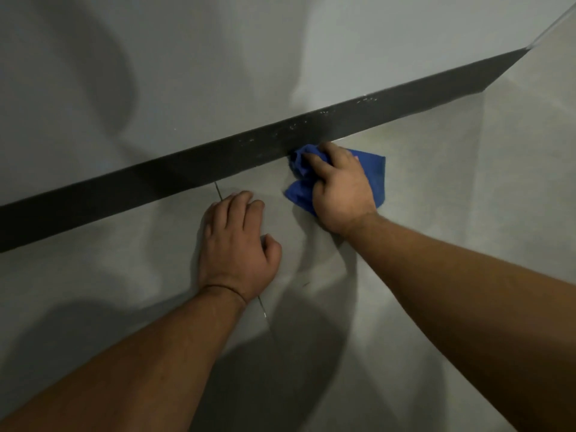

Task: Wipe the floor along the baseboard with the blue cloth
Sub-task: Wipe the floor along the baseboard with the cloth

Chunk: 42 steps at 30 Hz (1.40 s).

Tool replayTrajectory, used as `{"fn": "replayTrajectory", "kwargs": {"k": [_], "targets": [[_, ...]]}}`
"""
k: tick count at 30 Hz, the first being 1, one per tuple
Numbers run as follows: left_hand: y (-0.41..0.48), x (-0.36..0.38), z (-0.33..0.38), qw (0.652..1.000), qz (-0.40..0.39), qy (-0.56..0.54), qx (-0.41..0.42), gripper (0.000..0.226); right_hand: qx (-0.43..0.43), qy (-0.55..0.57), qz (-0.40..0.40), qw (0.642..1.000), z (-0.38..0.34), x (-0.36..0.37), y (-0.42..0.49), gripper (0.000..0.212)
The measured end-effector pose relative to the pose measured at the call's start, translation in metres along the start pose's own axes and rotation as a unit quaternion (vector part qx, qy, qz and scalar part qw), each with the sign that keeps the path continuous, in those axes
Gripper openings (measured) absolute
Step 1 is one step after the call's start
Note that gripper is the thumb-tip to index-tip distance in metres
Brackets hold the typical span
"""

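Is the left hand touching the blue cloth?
Apart. The head view shows bare floor between the left hand and the blue cloth.

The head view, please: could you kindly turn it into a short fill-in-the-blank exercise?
1. The right hand presses a ____ cloth onto the floor.
2. The cloth touches the dark ____ at the wall's foot.
3. The left hand rests ____ on the floor, holding nothing.

Missing words: blue; baseboard; flat

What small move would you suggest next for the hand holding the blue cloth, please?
Probably slide the right hand and blue cloth rightward along the dark baseboard, since pale specks show there and the left hand braces on the floor.
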<state>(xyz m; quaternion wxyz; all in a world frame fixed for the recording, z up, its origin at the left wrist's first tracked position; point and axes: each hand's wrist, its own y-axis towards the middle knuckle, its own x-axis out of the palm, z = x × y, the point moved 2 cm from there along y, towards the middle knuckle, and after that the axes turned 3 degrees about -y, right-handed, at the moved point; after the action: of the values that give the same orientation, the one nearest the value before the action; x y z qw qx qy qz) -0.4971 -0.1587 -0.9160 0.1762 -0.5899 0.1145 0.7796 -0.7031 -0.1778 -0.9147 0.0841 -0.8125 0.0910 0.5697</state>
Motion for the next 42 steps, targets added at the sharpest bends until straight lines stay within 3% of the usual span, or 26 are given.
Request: {"fn": "replayTrajectory", "kwargs": {"k": [4, 7, 17, 22, 26, 30, 35, 39, 42], "targets": [[-0.001, 0.001, -0.002, 1.000, 0.006, -0.007, 0.004, 0.061, 0.076, 0.004, 0.034, 0.997, 0.027, -0.010, 0.013, 0.051], [0.000, 0.002, -0.002, 1.000, -0.001, 0.005, 0.001, 0.062, 0.123, -0.031, 0.011, 0.992, 0.019, -0.013, 0.020, 0.057], [-0.001, -0.001, -0.005, 0.999, 0.001, -0.039, 0.004, 0.064, -0.036, -0.042, -0.067, 0.996, -0.053, 0.017, -0.010, 0.056], [-0.007, -0.011, -0.025, 0.993, 0.042, -0.110, -0.008, 0.058, -0.017, -0.026, -0.055, 0.998, -0.037, 0.007, -0.007, 0.085], [-0.025, -0.022, -0.075, 0.992, 0.072, -0.097, -0.034, 0.055, 0.045, -0.064, -0.043, 0.996, -0.030, 0.002, -0.004, 0.087], [-0.039, -0.020, -0.100, 0.996, 0.066, -0.048, -0.040, 0.056, 0.071, -0.077, -0.064, 0.992, -0.054, 0.012, -0.004, 0.068], [-0.037, -0.020, -0.095, 0.998, 0.045, -0.014, -0.038, 0.059, 0.003, -0.090, -0.076, 0.993, -0.109, 0.042, -0.018, 0.067], [-0.037, -0.020, -0.096, 0.999, 0.031, 0.004, -0.038, 0.060, -0.112, -0.095, -0.086, 0.986, -0.137, 0.051, -0.029, 0.068], [-0.038, -0.020, -0.097, 0.999, 0.040, -0.004, -0.032, 0.058, -0.107, -0.079, -0.080, 0.988, -0.121, 0.049, -0.032, 0.065]]}}
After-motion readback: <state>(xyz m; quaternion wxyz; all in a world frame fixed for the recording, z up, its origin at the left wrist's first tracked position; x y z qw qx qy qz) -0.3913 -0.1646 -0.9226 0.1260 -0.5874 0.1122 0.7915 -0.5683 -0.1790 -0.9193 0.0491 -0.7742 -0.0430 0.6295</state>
